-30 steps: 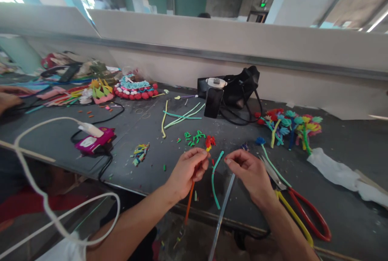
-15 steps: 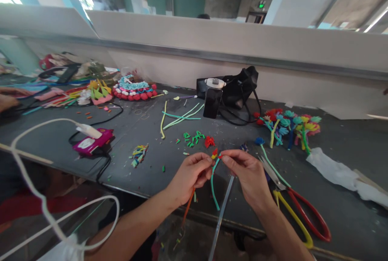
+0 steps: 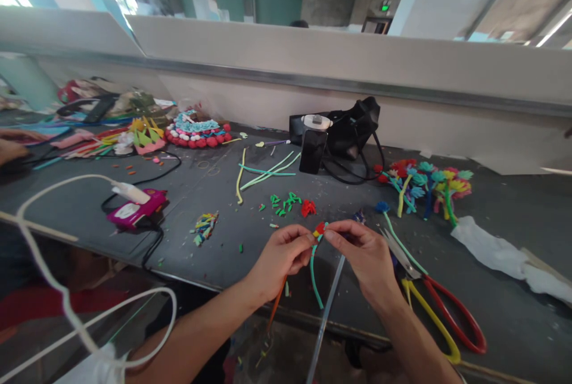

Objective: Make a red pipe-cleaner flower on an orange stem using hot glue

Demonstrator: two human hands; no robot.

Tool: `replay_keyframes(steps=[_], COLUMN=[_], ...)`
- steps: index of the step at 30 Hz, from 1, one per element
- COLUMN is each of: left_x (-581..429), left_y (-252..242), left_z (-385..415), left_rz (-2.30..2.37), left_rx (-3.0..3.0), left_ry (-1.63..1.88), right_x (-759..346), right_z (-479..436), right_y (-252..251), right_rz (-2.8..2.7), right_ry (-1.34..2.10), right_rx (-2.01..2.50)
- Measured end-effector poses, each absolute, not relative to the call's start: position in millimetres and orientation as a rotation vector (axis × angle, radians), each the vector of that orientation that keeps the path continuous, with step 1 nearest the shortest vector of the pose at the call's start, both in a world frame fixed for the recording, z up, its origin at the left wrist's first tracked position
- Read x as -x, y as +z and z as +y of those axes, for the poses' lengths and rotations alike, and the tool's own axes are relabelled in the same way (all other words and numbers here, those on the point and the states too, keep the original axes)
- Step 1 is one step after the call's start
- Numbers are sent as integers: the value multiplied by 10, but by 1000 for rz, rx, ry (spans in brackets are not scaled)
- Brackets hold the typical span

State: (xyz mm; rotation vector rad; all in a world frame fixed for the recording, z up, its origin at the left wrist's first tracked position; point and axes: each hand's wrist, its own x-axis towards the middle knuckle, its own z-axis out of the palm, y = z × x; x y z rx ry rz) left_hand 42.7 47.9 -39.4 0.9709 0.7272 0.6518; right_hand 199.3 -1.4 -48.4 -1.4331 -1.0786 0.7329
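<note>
1. While the left hand (image 3: 286, 256) pinches the red-and-yellow piece (image 3: 319, 230) between thumb and forefinger, the right hand (image 3: 364, 256) comes at it from the right, thumb and forefinger pinched at its red end; whether a separate red bit sits in that pinch is too small to tell.

2. So there's our piece, right between the two sets of fingertips, above the near part of the table (image 3: 179, 193). An orange stem (image 3: 276, 306) hangs below the left hand; its join is hidden.

3. The step in hand, I'd judge, is setting red onto yellow, and the next move calls for a steady left grip and light, exact pressure from the right.

4. Just under the fingers lies a teal strip (image 3: 316, 283), with a translucent rod (image 3: 328, 318) overhanging the near edge and scissors (image 3: 413, 272) to the right.

5. Farther out: red bits (image 3: 308, 208), green bits (image 3: 286, 204), mixed clippings (image 3: 206, 228) to the left, fuzzy flowers (image 3: 415, 181) far right.

6. At the back, a phone (image 3: 313, 152) stands before a black bag (image 3: 360, 128); beyond the pale partition (image 3: 250, 38), a bare concrete room and a green sign (image 3: 385, 6)!
</note>
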Motion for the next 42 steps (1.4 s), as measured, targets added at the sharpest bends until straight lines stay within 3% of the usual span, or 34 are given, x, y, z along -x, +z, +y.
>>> replay_keyframes(steps=[42], left_x=[-413], left_y=[-439], left_z=[510], left_rz=[650], left_rx=[-967], left_ry=[641], right_x=[-2097], right_z=[-142], right_y=[-400], right_rz=[-1123], right_ry=[550], right_rx=[1553])
